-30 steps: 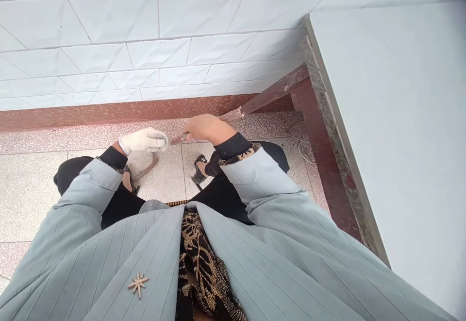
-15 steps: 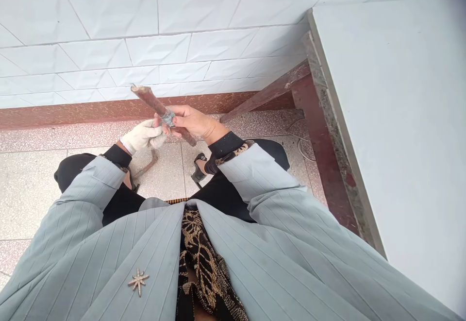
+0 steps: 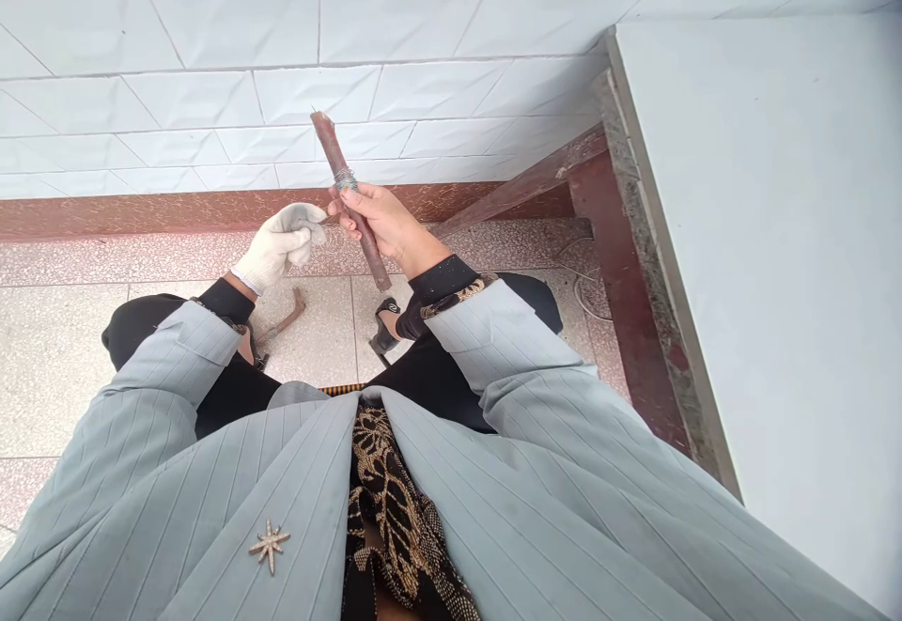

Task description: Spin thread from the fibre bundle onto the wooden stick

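Observation:
My bare right hand [image 3: 384, 224] is closed around the middle of a reddish-brown stick [image 3: 326, 140]. The stick slants, with its upper end toward the wall and its lower end over the floor. Thin grey metal wire [image 3: 345, 179] is wound in several turns around the stick, just above my right thumb. My left hand [image 3: 276, 243], in a white knit glove, is pinched shut beside the stick's left side. Faint thin loops, seemingly loose wire, show by its fingertips. A bent brown stick [image 3: 287, 313] lies on the floor below my left hand.
A white tiled wall [image 3: 246, 20] with a red-brown base strip stands in front. On the right is a white-topped table [image 3: 775, 226] with a dark red wooden frame [image 3: 620, 264]. A pale cable [image 3: 588, 297] lies on the floor near the table.
My right hand has turned the stick more upright and moved it slightly right. My gloved left hand has risen a little, and its fingers are now farther from the wound wire.

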`<state>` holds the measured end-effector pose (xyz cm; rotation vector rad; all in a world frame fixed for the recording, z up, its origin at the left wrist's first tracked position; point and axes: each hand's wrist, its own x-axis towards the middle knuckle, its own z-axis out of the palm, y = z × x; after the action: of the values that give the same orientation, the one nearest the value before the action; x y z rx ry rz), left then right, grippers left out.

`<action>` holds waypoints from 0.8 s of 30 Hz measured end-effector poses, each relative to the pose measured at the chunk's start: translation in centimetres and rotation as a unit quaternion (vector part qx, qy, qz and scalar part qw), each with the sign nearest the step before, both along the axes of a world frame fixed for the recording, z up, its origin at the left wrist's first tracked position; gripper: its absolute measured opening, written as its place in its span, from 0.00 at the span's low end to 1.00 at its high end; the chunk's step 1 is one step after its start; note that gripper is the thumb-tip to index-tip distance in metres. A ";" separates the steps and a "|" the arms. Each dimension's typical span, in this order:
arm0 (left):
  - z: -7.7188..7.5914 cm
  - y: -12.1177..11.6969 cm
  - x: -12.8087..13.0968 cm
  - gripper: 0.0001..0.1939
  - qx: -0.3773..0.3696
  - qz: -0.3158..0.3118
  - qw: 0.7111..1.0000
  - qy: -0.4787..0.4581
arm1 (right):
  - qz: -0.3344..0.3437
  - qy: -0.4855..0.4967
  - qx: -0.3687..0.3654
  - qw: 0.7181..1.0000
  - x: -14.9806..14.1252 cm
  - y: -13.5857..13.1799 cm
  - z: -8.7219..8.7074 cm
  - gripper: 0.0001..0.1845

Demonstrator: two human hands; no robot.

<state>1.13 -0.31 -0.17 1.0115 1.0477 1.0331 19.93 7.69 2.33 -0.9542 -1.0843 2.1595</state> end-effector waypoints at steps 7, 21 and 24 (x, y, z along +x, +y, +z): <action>-0.2 0.1 -0.5 0.27 0.029 0.003 0.999 0.044 | 0.079 -0.061 0.010 0.995 0.7 0.1 -0.1 0.13; -0.1 0.6 -1.1 0.14 0.116 0.107 0.908 0.388 | 0.093 0.047 -0.092 0.990 0.9 -0.1 0.5 0.08; -0.1 0.6 -1.2 0.15 0.128 0.085 0.899 0.409 | 0.065 0.065 -0.107 0.990 1.1 0.3 0.8 0.06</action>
<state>-0.03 0.27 -0.27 1.6679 1.7339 0.8999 21.01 8.00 3.13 -0.8397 -0.8867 2.4470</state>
